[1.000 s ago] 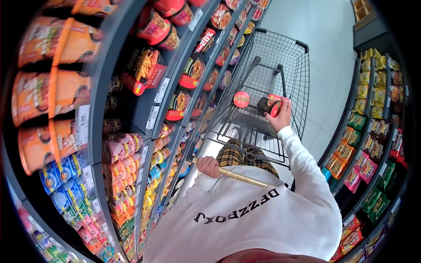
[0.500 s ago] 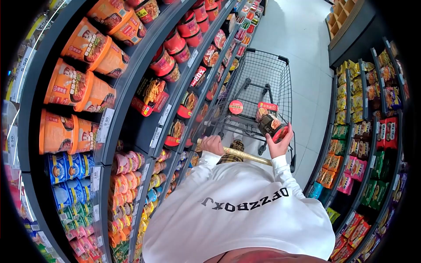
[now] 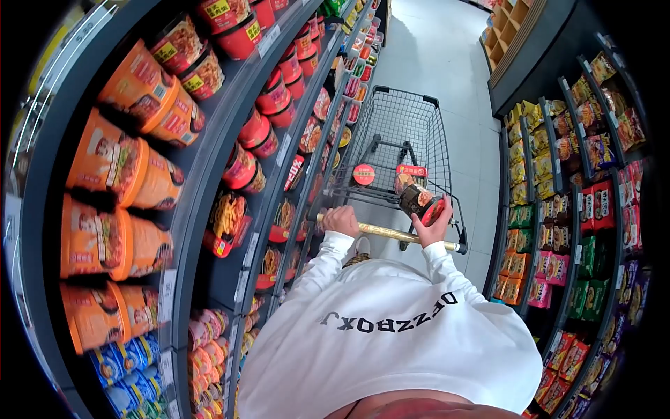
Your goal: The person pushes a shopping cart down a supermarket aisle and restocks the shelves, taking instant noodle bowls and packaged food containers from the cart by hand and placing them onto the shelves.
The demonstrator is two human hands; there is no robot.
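My left hand [image 3: 340, 221] is wrapped round the left end of the gold cart handle [image 3: 387, 233]. In my right hand [image 3: 434, 227] is a black-and-red tub of instant food [image 3: 417, 200], tilted above the near end of the cart, just beyond the handle. The black wire shopping cart [image 3: 436, 133] stands in front of me. A round red item with pale writing [image 3: 363, 174] and a red packet [image 3: 412, 170] show at its near end; the tub partly covers the packet.
Close on the left runs a shelf [image 3: 209, 178] with orange tubs [image 3: 105, 237], red bowls [image 3: 269, 98] and blue cups [image 3: 129, 363]. Bagged noodles [image 3: 593, 297] fill the right-hand shelves. Grey floor [image 3: 419, 56] stretches ahead, with a wooden rack [image 3: 506, 35] at the far right.
The left shelf's goods have slid down and back in view as the cart and I move forward along the aisle. Both hands keep their grip; the tub stays over the cart.
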